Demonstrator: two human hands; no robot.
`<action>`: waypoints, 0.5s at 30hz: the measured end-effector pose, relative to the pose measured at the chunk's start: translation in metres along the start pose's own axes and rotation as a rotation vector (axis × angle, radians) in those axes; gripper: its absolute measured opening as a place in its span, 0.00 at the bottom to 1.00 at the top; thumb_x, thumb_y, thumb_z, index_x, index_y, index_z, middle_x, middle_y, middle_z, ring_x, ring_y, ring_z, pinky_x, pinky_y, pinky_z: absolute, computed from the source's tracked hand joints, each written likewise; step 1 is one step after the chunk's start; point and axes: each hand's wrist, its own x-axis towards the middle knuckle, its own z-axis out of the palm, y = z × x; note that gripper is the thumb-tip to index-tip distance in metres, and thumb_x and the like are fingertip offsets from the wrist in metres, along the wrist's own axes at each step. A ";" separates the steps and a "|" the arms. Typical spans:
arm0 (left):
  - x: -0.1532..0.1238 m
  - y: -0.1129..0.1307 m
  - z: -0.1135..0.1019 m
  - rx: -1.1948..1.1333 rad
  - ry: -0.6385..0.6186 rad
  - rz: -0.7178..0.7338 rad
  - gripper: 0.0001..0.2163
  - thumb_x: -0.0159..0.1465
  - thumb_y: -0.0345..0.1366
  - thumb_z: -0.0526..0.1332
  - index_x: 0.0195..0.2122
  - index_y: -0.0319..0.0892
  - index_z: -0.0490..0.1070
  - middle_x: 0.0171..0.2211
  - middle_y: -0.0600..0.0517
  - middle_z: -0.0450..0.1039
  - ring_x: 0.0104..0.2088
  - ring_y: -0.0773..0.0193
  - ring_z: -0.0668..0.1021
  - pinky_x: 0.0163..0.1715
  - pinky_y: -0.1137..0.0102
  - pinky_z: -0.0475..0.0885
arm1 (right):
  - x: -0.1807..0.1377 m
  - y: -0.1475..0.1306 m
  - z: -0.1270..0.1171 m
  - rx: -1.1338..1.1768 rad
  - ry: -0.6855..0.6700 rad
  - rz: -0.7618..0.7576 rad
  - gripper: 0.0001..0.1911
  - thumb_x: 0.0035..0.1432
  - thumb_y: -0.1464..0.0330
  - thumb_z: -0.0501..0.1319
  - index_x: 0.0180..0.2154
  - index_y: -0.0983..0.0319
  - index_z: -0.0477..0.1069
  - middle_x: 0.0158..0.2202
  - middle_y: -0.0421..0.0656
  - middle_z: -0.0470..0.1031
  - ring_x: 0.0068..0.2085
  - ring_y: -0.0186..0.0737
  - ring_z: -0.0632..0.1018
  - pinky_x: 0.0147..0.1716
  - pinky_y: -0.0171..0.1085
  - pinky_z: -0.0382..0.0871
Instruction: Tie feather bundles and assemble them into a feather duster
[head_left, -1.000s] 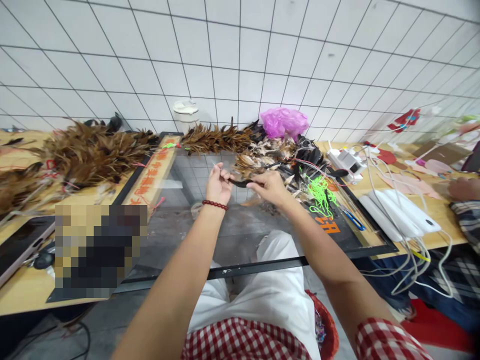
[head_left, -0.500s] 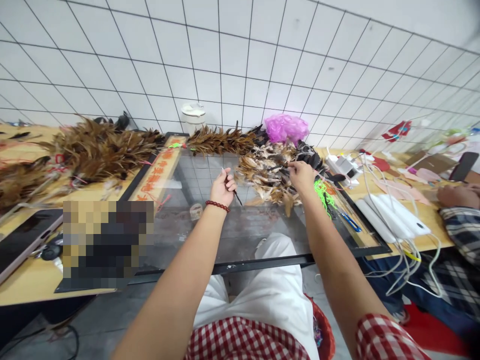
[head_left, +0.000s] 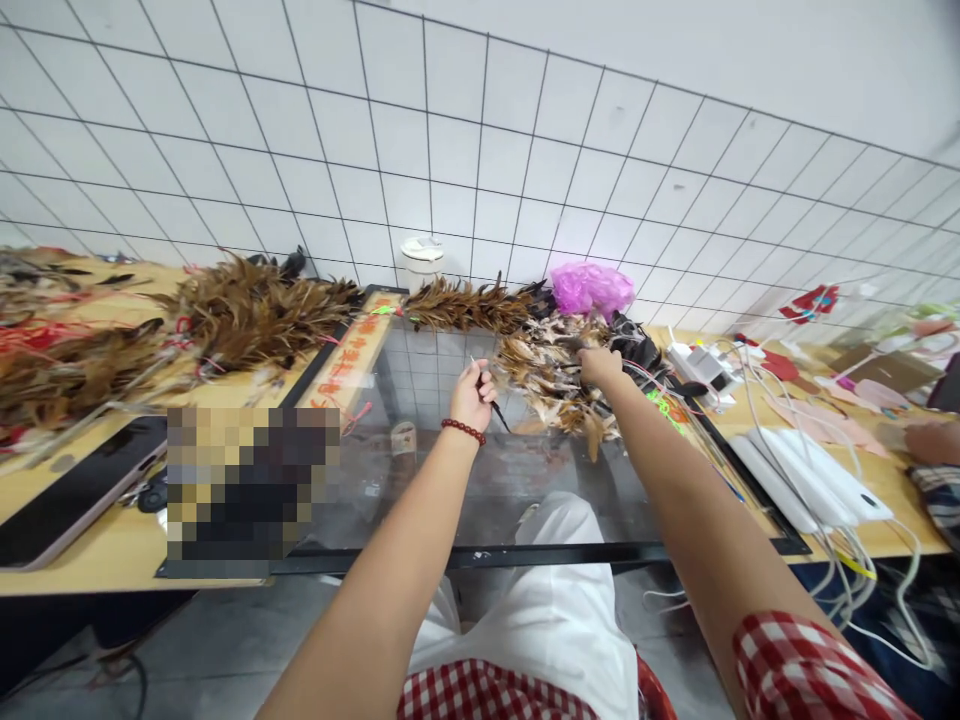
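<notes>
Curled fingers of my left hand (head_left: 472,396) hold a slim dark feather (head_left: 502,417). Its dark end points down to the right, and a thin pale tip shows above my fingers. That hand is above the glass panel (head_left: 450,490) and wears a dark red bead bracelet. My right hand (head_left: 601,366) reaches to the loose pile of brown and white feathers (head_left: 544,385), fingers pinched together at its upper right part. What those fingers hold, if anything, is hidden. Beyond the glass lies a garland of brown feathers (head_left: 469,304).
A pink plastic bag (head_left: 592,288) and a white lidded cup (head_left: 422,262) stand by the tiled wall. More feather garlands (head_left: 259,310) and a phone (head_left: 79,490) lie left. White power banks (head_left: 814,480) with cables lie right, near another person's hand (head_left: 934,442).
My view has turned a little, so the table appears lower and shifted right. My right hand has moved slightly over the feather pile. The left still holds the dark feather.
</notes>
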 end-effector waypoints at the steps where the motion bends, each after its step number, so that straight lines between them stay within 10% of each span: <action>1: 0.000 0.000 0.000 -0.003 0.000 0.001 0.08 0.68 0.32 0.52 0.33 0.38 0.67 0.18 0.58 0.59 0.13 0.78 0.58 0.13 0.81 0.51 | 0.000 0.002 -0.001 -0.004 0.013 0.010 0.16 0.51 0.74 0.59 0.43 0.61 0.76 0.48 0.54 0.73 0.52 0.54 0.72 0.51 0.51 0.60; 4: 0.002 -0.001 -0.001 0.004 0.001 0.001 0.08 0.67 0.32 0.52 0.32 0.38 0.67 0.18 0.57 0.59 0.13 0.77 0.58 0.12 0.81 0.51 | 0.001 0.011 -0.011 0.183 0.164 0.083 0.14 0.55 0.71 0.56 0.43 0.63 0.74 0.47 0.53 0.73 0.48 0.49 0.74 0.47 0.47 0.65; 7: 0.003 -0.001 -0.001 0.019 -0.005 0.008 0.08 0.67 0.32 0.53 0.32 0.38 0.68 0.18 0.57 0.59 0.13 0.77 0.58 0.12 0.81 0.51 | -0.004 0.013 -0.024 0.846 0.349 0.134 0.09 0.54 0.68 0.58 0.38 0.63 0.71 0.35 0.46 0.76 0.36 0.39 0.76 0.34 0.36 0.69; 11: 0.002 -0.001 -0.001 0.031 -0.004 0.010 0.09 0.67 0.32 0.52 0.32 0.38 0.68 0.18 0.57 0.59 0.13 0.77 0.58 0.12 0.81 0.51 | -0.023 -0.004 -0.029 1.567 0.271 0.098 0.13 0.43 0.68 0.67 0.32 0.62 0.66 0.24 0.37 0.72 0.24 0.30 0.72 0.21 0.28 0.62; 15: 0.000 -0.001 0.000 0.049 -0.015 0.014 0.09 0.67 0.31 0.53 0.31 0.38 0.68 0.17 0.57 0.60 0.12 0.77 0.58 0.11 0.80 0.51 | -0.045 -0.026 -0.028 1.811 0.224 0.029 0.13 0.42 0.64 0.68 0.28 0.61 0.67 0.23 0.35 0.70 0.21 0.26 0.69 0.19 0.26 0.60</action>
